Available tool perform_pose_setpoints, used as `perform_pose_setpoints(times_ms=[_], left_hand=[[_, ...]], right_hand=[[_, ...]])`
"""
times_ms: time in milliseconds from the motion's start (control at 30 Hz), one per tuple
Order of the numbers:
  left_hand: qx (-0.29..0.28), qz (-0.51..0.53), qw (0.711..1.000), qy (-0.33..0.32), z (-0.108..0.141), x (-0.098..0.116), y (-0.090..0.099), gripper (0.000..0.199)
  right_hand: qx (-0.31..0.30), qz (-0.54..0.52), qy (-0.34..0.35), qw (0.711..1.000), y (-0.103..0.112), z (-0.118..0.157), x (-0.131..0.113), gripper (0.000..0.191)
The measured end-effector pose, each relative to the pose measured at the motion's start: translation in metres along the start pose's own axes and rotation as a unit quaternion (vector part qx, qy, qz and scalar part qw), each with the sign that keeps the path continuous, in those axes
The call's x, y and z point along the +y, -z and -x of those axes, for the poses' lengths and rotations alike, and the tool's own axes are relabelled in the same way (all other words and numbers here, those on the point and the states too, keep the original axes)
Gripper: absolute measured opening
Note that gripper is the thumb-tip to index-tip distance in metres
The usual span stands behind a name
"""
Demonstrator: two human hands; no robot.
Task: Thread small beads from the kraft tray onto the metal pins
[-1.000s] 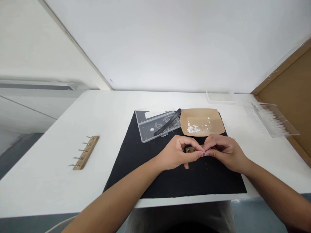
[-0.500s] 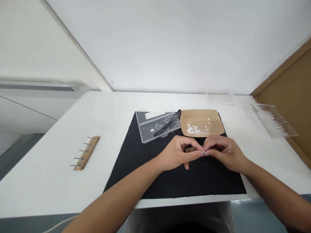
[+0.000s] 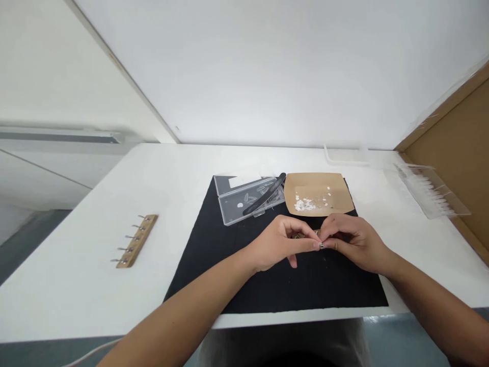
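Observation:
Above the black mat (image 3: 244, 275), my left hand (image 3: 284, 239) and my right hand (image 3: 349, 239) meet at their fingertips. Each hand pinches a tiny metallic piece (image 3: 321, 245) between thumb and forefinger; its exact shape is too small to tell. Just behind the fingers, a small wooden strip with metal bits (image 3: 298, 236) lies mostly hidden. A tan paper tray (image 3: 340, 196) with white flakes sits beyond my right hand. An open clear plastic case (image 3: 229, 206) holds clear pieces, with a dark curved file (image 3: 263, 194) lying across it.
A wooden strip with several metal clips (image 3: 137, 242) lies on the white table (image 3: 91, 285) at the left. At the right is a clear holder with several pale tips (image 3: 431, 193), and a clear tray (image 3: 347, 156) stands by the back wall.
My fingertips have shifted slightly around the tiny piece, which sits a little lower. The wooden strip behind them shows less. Both hands keep their pinch.

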State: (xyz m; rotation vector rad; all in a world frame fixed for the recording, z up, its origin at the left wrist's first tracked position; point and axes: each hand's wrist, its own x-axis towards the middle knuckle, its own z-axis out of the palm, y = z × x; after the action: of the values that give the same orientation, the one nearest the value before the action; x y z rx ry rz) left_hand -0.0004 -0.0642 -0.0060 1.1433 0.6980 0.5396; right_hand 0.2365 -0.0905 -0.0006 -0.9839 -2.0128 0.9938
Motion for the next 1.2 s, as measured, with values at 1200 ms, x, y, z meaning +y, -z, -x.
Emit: perform_pose_setpoints(times_ms=[1200], left_hand=[[0.068,-0.075,0.993,-0.054,0.0000,0.0002,-0.0074,0.010]], right_hand=[[0.026,0.175,0.114,0.978,-0.0055,0.0019,-0.0034,0.010]])
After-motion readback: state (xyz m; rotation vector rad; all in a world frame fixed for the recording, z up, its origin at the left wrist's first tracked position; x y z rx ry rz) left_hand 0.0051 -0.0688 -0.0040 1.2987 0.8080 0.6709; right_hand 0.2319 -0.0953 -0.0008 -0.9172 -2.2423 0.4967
